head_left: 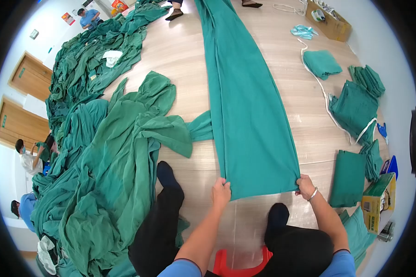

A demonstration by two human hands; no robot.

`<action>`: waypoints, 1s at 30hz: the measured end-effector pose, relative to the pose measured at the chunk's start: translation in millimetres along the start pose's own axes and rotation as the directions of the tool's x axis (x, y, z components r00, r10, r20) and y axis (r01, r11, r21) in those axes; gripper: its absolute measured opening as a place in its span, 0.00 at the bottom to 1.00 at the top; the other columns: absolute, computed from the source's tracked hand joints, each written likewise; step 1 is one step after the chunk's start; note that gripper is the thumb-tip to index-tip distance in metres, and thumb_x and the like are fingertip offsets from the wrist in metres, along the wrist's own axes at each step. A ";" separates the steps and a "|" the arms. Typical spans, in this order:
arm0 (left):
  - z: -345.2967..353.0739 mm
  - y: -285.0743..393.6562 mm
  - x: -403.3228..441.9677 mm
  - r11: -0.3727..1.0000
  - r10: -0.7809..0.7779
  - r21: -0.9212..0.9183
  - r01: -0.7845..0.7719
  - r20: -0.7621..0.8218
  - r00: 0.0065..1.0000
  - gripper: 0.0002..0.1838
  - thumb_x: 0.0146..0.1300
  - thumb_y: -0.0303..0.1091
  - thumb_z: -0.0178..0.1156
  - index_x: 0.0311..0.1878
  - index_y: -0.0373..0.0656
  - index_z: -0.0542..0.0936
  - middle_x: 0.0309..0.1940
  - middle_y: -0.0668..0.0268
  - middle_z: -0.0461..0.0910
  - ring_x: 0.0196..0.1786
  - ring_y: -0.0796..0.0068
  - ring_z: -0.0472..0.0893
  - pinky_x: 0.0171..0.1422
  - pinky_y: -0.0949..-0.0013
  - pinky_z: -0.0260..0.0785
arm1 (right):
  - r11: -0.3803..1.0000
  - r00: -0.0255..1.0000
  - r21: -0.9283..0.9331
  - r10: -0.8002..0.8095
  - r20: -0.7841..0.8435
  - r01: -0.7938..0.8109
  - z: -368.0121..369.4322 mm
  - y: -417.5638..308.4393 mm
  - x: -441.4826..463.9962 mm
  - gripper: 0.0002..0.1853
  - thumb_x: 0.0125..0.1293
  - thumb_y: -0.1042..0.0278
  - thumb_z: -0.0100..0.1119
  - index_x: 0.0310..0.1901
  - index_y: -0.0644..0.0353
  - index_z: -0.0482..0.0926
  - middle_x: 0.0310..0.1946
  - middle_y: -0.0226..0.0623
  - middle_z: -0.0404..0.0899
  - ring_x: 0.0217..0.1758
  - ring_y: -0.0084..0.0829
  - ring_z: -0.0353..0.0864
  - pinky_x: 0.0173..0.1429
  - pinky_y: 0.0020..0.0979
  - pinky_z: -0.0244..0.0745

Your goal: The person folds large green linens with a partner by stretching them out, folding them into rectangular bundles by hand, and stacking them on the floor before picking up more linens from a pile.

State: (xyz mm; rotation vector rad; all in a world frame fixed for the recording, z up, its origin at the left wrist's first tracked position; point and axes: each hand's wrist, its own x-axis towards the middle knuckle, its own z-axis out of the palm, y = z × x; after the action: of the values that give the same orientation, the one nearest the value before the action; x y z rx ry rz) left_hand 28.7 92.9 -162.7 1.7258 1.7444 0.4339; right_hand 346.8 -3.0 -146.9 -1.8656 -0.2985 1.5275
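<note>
Wooden doors [23, 121] stand in the white wall on the left, with a person in white [30, 160] and a person in blue [27, 210] before it. Next, a heap of green cloth [97, 184] covers the left part of the floor [185, 60], whose pale wood grain shows bare between heap and sheet [252, 115]. Folded cloths [347, 177] lie toward the floor's right edge; a carton [378, 203] stands near the wall there, an open box [330, 21] at the far right corner.

The sheet lies mid-floor, its long axis running away from the wearer, the far end leaning slightly left and passing out of view. Its near hem runs crosswise: the left hand [222, 190] pinches the left corner, the right hand [306, 186] the right corner.
</note>
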 end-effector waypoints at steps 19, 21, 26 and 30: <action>25.3 -42.2 -13.5 0.371 -0.726 -0.549 0.749 0.331 0.602 0.13 0.51 0.26 0.52 0.41 0.38 0.68 0.35 0.57 0.72 0.35 0.59 0.75 0.28 0.52 0.71 | 0.948 1.000 -0.319 -0.010 0.014 0.014 -6.5 45.7 26.7 0.16 0.50 0.75 0.43 0.40 0.70 0.75 0.25 0.40 0.73 0.22 0.31 0.74 0.19 0.34 0.75; 31.7 -41.1 -8.4 0.399 -0.739 -0.505 0.766 0.317 0.594 0.12 0.51 0.25 0.53 0.41 0.38 0.68 0.37 0.55 0.72 0.33 0.59 0.76 0.24 0.54 0.71 | 0.953 1.000 -0.302 -0.002 0.022 0.009 -7.1 46.5 25.6 0.16 0.50 0.76 0.43 0.40 0.70 0.75 0.24 0.39 0.73 0.22 0.31 0.73 0.20 0.34 0.75; 49.2 -44.7 -8.9 0.543 -0.690 -0.410 0.732 0.278 0.668 0.12 0.49 0.23 0.55 0.39 0.36 0.69 0.40 0.51 0.71 0.26 0.60 0.77 0.14 0.63 0.67 | 0.964 0.999 -0.263 0.037 0.001 -0.035 -16.3 40.9 19.2 0.14 0.50 0.77 0.43 0.39 0.70 0.74 0.22 0.38 0.71 0.20 0.30 0.72 0.20 0.34 0.76; 31.5 -19.9 -11.8 0.960 -0.280 -0.017 0.281 0.061 0.958 0.26 0.46 0.23 0.58 0.52 0.40 0.68 0.48 0.45 0.67 0.45 0.52 0.73 0.39 0.49 0.69 | 0.965 0.997 -0.256 0.070 0.029 -0.060 -20.3 45.3 28.2 0.14 0.52 0.78 0.43 0.41 0.68 0.73 0.22 0.37 0.71 0.16 0.28 0.71 0.18 0.32 0.75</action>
State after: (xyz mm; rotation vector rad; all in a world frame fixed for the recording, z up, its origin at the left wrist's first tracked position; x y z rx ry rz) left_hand 32.9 73.4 -196.4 1.4293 1.8965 0.2760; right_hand 362.4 -27.3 -196.2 -2.0637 -0.4756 1.6339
